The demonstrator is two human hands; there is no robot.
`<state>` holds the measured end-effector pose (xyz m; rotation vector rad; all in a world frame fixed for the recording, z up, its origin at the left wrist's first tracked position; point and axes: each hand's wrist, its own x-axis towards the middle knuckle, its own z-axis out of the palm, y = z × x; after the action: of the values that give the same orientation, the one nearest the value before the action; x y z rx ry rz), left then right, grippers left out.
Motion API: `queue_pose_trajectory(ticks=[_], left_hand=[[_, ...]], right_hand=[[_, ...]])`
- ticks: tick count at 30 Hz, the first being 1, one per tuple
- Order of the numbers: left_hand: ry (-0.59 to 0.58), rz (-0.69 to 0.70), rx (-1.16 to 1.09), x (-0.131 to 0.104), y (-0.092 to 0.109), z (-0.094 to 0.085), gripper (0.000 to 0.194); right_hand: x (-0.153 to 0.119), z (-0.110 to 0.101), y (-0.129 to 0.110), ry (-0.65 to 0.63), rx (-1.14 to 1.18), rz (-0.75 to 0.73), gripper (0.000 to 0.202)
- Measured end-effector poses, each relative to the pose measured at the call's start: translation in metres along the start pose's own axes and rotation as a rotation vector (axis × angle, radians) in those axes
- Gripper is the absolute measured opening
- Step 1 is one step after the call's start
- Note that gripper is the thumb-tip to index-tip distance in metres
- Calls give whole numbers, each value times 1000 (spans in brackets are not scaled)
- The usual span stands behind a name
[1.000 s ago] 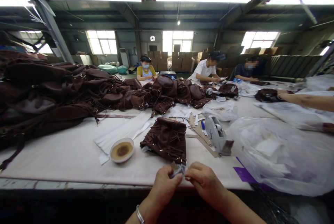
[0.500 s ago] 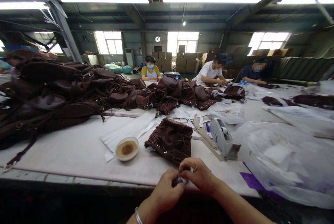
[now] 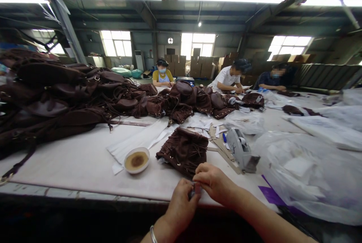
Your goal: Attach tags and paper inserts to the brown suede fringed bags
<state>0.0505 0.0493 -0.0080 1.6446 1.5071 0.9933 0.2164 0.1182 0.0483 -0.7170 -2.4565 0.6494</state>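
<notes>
At the near worktop [image 3: 85, 167] edge, our left hand [image 3: 181, 203] and right hand [image 3: 213, 182] meet, each grip pinching one small grey piece [image 3: 195, 190] between fingertips. It sits just before the brown fringed bag [image 3: 183, 150], likely kept close for fine handling.

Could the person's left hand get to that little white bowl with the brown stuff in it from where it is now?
Probably yes. The left hand is busy pinching a small piece with the right hand, but the bowl sits just ahead and to its left, with only bare table between.
</notes>
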Motion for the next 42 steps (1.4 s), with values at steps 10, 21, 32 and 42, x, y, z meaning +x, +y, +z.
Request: queue_pose_trajectory(ticks=[10, 21, 32, 42], left_hand=[[-24, 65, -38, -1, 2, 0, 6], [-5, -130, 23, 4, 8, -3, 19], [-40, -116, 45, 4, 13, -7, 24], [-55, -5, -18, 2, 13, -7, 15]], right_hand=[[2, 1, 4, -141, -59, 94, 22], [-6, 18, 8, -50, -509, -214, 12], [-17, 2, 1, -151, -146, -137, 27], [10, -5, 5, -282, -44, 175, 23]])
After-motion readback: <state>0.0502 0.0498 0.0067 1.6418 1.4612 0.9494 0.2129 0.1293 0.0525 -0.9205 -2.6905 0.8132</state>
